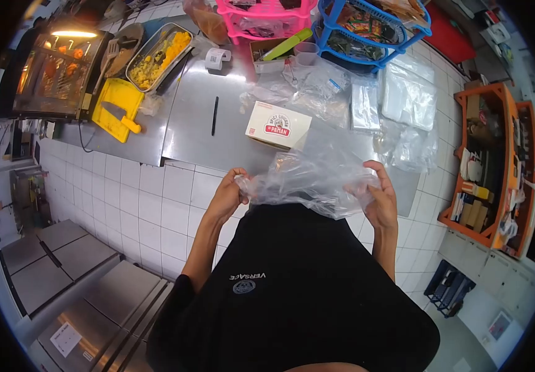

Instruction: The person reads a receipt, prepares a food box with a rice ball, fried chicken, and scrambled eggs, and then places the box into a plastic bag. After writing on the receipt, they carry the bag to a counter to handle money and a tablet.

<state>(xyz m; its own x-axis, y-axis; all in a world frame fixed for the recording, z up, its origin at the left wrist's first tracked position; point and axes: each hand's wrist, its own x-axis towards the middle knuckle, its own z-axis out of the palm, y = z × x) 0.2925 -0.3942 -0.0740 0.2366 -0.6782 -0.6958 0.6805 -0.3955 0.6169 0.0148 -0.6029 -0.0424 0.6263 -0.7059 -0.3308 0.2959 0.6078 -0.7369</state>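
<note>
A clear plastic bag (308,180) is stretched between my two hands, just in front of my body at the counter's edge. My left hand (229,192) pinches one side of it, fingers closed on the plastic. At the other side, my right hand (379,197) grips the bag between thumb and fingers. Just beyond the bag, a white printed food box (277,126) rests closed on the steel counter (193,130). The bag's near edge hangs over the front of my black shirt, and its far part lies close to the box's front.
Left on the counter are a yellow cutting board (114,99) with a knife (120,116), a food tray (146,87) and a lit display case (47,77). A black pen (214,116) lies mid-counter. Plastic bag stacks (409,93), a blue basket (354,59) and a pink basket (267,28) stand right and behind.
</note>
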